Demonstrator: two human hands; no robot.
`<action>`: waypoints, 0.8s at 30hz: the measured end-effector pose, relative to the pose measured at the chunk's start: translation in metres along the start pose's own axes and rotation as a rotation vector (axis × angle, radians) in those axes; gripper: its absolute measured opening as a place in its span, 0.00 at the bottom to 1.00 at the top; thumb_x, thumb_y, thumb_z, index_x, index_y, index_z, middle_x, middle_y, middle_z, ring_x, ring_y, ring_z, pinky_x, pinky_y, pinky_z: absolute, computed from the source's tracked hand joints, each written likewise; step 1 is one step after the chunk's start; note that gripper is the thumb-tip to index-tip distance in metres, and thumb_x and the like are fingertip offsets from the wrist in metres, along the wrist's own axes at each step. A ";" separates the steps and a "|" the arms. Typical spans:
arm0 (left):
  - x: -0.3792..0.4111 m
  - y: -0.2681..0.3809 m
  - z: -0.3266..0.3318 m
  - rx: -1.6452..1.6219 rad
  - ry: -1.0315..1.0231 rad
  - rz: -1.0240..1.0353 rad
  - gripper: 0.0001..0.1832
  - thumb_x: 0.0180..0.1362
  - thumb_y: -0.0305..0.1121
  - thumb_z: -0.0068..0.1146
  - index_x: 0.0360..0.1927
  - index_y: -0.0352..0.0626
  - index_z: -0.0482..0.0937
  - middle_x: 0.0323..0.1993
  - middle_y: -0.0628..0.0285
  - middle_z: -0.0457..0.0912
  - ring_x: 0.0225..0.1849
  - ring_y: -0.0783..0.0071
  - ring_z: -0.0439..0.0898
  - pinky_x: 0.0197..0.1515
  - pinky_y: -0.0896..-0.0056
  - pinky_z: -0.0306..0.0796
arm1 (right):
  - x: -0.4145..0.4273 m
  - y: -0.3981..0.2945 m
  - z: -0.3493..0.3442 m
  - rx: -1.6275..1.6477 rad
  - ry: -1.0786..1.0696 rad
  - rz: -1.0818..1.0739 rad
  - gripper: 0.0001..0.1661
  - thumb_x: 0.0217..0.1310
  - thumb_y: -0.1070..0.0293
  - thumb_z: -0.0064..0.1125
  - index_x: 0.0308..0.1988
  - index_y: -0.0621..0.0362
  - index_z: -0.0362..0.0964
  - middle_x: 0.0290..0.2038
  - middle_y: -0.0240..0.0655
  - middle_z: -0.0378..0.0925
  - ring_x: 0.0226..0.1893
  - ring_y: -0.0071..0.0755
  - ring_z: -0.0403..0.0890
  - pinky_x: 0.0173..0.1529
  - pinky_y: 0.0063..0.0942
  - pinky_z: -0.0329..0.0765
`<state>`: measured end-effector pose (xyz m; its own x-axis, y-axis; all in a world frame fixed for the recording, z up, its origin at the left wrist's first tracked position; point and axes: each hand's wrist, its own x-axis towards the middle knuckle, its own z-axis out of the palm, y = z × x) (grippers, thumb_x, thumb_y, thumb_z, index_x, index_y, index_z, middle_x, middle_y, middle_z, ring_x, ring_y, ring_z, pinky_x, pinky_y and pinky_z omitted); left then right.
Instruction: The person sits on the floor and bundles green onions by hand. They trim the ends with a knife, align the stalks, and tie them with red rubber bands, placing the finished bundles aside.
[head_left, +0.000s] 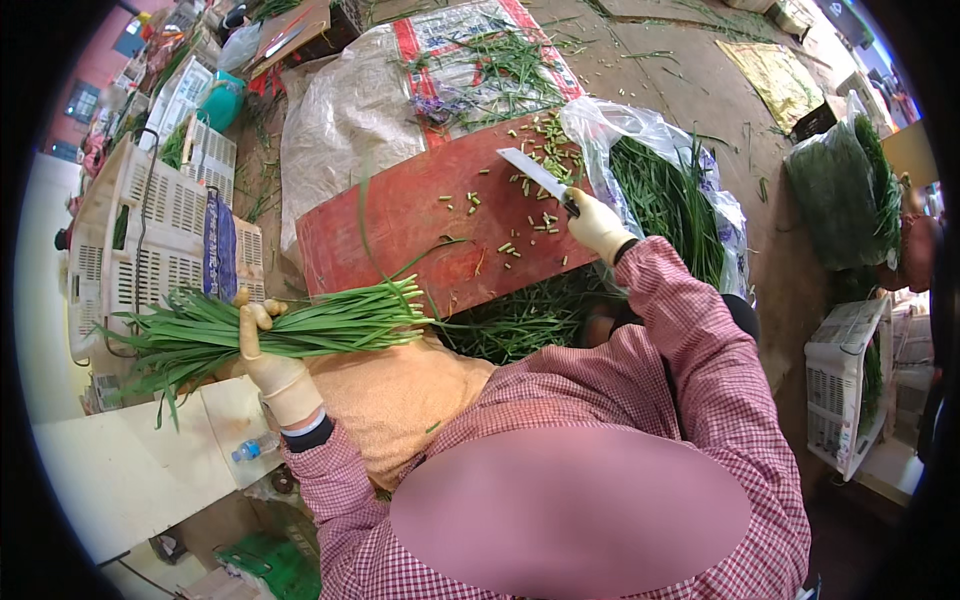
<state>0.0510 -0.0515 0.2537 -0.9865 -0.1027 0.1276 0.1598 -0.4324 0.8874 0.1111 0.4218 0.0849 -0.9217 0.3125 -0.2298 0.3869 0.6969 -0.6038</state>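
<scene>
My gloved left hand (274, 360) grips a bundle of long green chives (337, 319), its pale cut ends pointing right and its leaf tips hanging out to the left. In my gloved right hand (596, 225) is the dark handle of a kitchen knife (534, 170). The blade slants up and left over a red board (382, 214). Short cut stem pieces (555, 154) lie scattered on that board, thickest at its far right end. A few loose leaves hang across the board's near left part.
A plastic bag of green chives (660, 195) stands right of the board, above loose greens (517, 319). Beyond the board lies a white woven sack (352, 97) with trimmings. White plastic crates (165, 225) stand at left; another crate (844, 382) and a filled bag (840, 202) are at right.
</scene>
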 end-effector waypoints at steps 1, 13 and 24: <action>0.004 -0.001 -0.004 -0.018 0.013 -0.016 0.17 0.68 0.34 0.55 0.56 0.38 0.71 0.26 0.68 0.68 0.37 0.72 0.72 0.46 0.66 0.72 | -0.005 0.005 -0.003 0.038 0.061 -0.062 0.28 0.60 0.60 0.59 0.58 0.58 0.70 0.42 0.52 0.82 0.45 0.54 0.83 0.47 0.42 0.78; 0.024 -0.031 -0.036 -0.096 0.153 -0.174 0.17 0.68 0.37 0.56 0.57 0.44 0.75 0.25 0.72 0.68 0.37 0.74 0.74 0.45 0.65 0.73 | 0.037 0.083 -0.026 -0.067 -0.304 -0.368 0.27 0.55 0.54 0.65 0.53 0.53 0.78 0.39 0.44 0.85 0.38 0.50 0.85 0.47 0.40 0.80; 0.025 -0.012 -0.049 -0.125 0.128 -0.200 0.19 0.69 0.38 0.54 0.60 0.45 0.75 0.25 0.74 0.67 0.36 0.76 0.75 0.43 0.62 0.76 | 0.111 -0.023 0.019 -0.164 -0.043 -0.347 0.17 0.61 0.55 0.57 0.47 0.46 0.80 0.40 0.42 0.84 0.44 0.50 0.83 0.49 0.43 0.79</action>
<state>0.0261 -0.0928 0.2242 -0.9876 -0.1130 -0.1086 -0.0266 -0.5621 0.8266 0.0000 0.4284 0.0587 -0.9976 0.0147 -0.0673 0.0477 0.8517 -0.5218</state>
